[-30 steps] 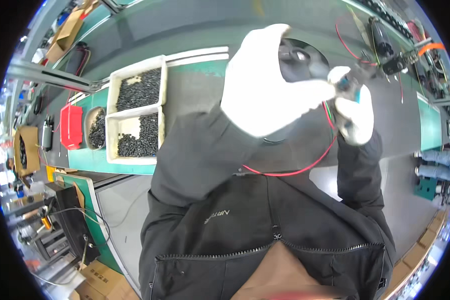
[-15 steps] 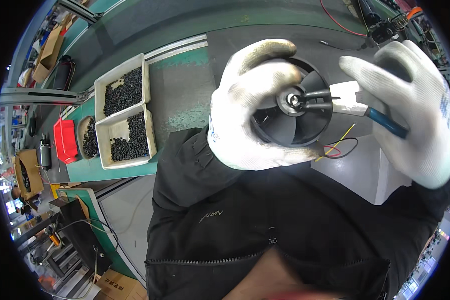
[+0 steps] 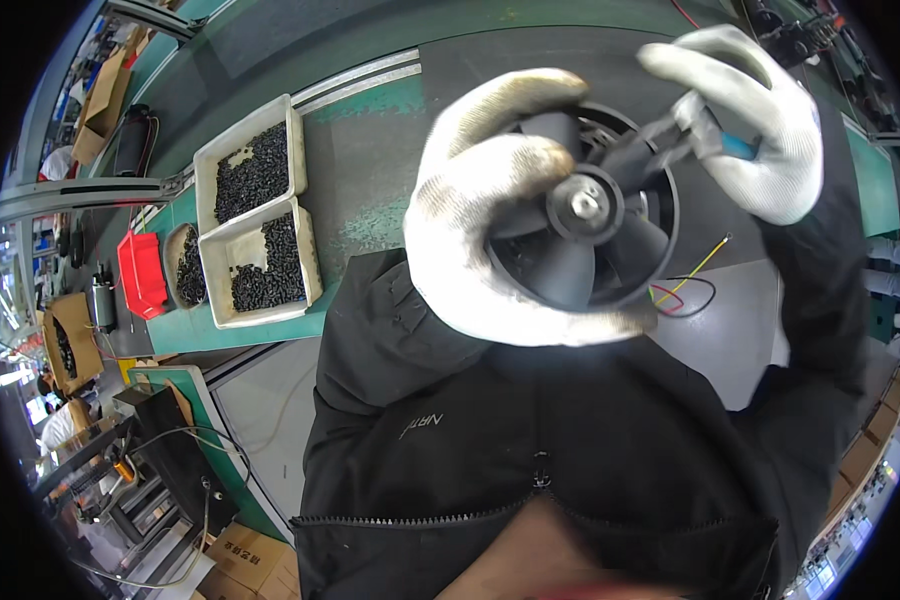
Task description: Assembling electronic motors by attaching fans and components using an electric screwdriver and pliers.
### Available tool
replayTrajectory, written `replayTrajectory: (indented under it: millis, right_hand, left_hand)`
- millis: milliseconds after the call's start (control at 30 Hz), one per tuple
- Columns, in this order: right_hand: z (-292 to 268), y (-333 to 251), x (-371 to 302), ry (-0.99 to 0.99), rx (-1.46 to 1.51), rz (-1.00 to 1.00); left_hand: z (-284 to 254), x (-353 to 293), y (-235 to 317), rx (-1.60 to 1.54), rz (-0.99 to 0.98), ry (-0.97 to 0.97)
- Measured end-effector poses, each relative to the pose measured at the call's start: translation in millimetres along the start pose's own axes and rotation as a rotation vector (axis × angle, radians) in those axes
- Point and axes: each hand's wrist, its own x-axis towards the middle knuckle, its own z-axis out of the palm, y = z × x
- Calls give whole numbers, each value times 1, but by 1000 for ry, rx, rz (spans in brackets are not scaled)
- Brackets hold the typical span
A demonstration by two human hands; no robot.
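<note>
My gloved left hand (image 3: pixel 480 220) is closed around the rim of a round black fan (image 3: pixel 565 270), its thumb and fingers on opposite sides of the housing. The blades and the metal shaft tip in the hub face up toward me. Beyond the hub, at the upper right of the fan, my gloved right hand (image 3: pixel 755 125) grips a pair of blue-handled pliers (image 3: pixel 705 130). Motion smears the jaws, which overlap the fan's upper right rim and stand away from the shaft. Thin yellow, red and black wires (image 3: pixel 698 282) hang from the fan's lower right.
Two white bins (image 3: pixel 303 240) of small black parts stand on the green bench to the left. Beside them are a small bowl (image 3: pixel 175 265) of similar parts and a red bin (image 3: pixel 142 275). A dark mat (image 3: pixel 470 75) covers the bench behind the fan.
My right hand has lifted the pliers away from the fan's hub, up and a little to the left. My left hand still holds the fan, which is slightly tilted and shifted.
</note>
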Motion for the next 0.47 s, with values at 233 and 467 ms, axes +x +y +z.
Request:
replayTrajectory:
  millis: [233, 467]
  right_hand:
    - [72, 69, -101, 479, -198, 723]
    - [109, 107, -196, 282, -508, 841]
  left_hand:
    - [2, 4, 2, -135, -68, -24]
    - [6, 1, -4, -220, -95, -17]
